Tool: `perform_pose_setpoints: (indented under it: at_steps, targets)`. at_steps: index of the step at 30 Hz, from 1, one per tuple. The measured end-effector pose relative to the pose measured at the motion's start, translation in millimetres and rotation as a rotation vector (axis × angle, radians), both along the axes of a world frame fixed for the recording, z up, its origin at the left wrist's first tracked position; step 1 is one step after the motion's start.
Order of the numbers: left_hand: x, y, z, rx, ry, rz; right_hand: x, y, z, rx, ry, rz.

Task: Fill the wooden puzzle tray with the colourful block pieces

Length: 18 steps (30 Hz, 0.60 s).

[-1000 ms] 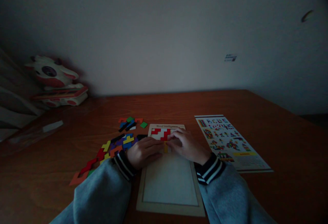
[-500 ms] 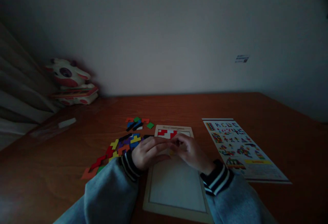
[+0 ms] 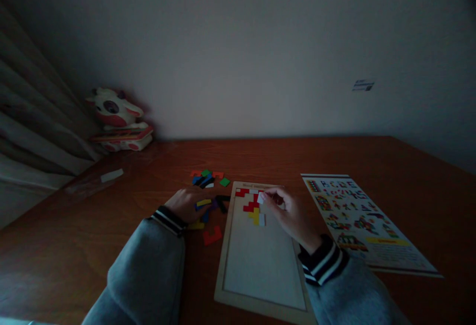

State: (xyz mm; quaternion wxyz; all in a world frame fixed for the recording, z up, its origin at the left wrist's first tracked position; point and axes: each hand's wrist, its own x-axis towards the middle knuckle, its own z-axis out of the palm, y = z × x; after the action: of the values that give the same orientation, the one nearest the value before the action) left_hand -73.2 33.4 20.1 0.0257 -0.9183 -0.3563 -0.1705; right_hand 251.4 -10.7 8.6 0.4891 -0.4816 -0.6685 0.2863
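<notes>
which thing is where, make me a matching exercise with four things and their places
1. left hand
2. right hand
3. printed sheet
4. animal toy

a. flat on the table, right of the wooden board
b. near the curtain, at the far left
c. at the loose pieces left of the board
d. over the board

Pairs: 1-c, 2-d, 3-a, 4-b

I see everything dimly; the wall (image 3: pixel 253 77) darkens toward the far left, and my right hand (image 3: pixel 292 216) looks soft-edged.
</notes>
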Motion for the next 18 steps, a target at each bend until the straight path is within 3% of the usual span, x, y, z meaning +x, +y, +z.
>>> perform_pose_setpoints:
  at_steps: [9,14,18]
  targets:
    - [3,4,1.5,0.053,0.028,-0.037,-1,1,3.9,0.004,-0.011,-0.045]
    - [25,-3,4.9,0.129,-0.182,-0.113,-1,0,4.1,-0.053,0.055,-0.011]
    - [58,-19,7.5,0.042,-0.406,-0.129,-3,0,2.7,-0.043,0.104,0.024]
